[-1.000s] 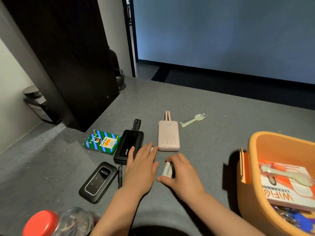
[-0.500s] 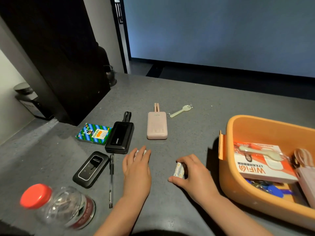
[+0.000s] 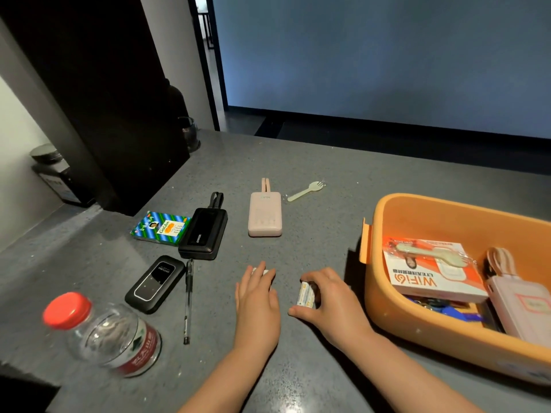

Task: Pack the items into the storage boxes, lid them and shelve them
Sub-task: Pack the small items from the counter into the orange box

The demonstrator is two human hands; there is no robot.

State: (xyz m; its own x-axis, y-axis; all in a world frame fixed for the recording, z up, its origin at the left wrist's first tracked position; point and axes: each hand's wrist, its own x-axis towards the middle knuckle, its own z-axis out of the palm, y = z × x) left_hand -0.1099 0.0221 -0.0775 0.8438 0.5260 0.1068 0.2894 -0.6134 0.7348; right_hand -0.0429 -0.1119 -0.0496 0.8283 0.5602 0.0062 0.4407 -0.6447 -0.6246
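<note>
Partly hidden: left hand (image 3: 258, 296) flat over white item; right hand (image 3: 329, 299) grips batteries (image 3: 306, 295).

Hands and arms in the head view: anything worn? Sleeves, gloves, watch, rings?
Nothing worn that shows. The left hand and right hand are bare, without gloves, rings or a watch. Both forearms are bare down to the bottom edge of the frame, with no sleeve in view.

Right hand: your right hand (image 3: 334, 302) pinches a small battery pack (image 3: 306, 296) on the grey counter (image 3: 313, 162).
Left hand: your left hand (image 3: 258, 299) lies flat over a white item (image 3: 262, 271).
Box: orange storage box (image 3: 396, 311) sits at your right.
</note>
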